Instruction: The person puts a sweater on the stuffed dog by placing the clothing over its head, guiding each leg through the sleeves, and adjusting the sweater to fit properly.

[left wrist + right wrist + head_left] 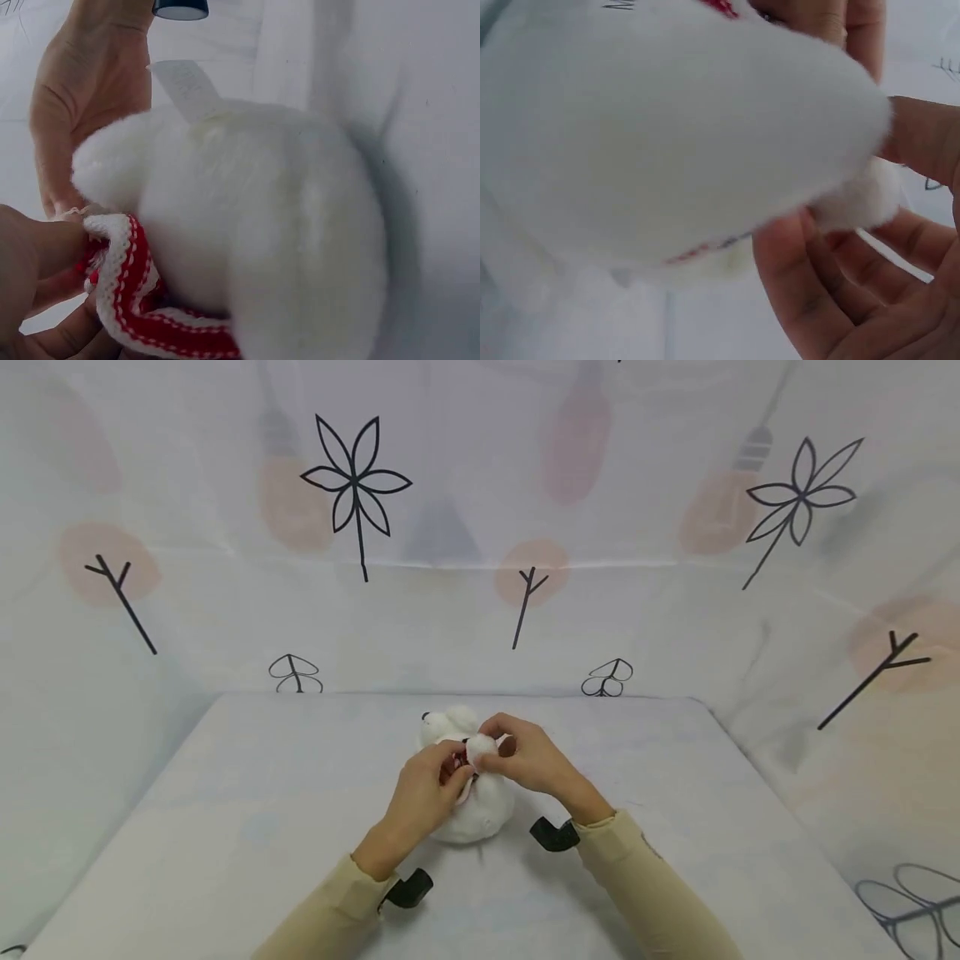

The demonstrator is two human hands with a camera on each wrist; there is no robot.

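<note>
White plush toy point(468, 822), fluffy | left grip point(422, 789) pinches red-white knit point(176, 332) | right grip point(534, 762) holds limb point(832, 112)

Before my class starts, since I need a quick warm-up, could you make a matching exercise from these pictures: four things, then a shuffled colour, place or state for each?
1. stuffed toy
2. knitted cloth
3. tag
4. left sleeve

A. beige
B. sticks out from the toy
C. white and furry
D. red and white, pinched by the left fingers

Pairs: 1-C, 2-D, 3-B, 4-A
</note>
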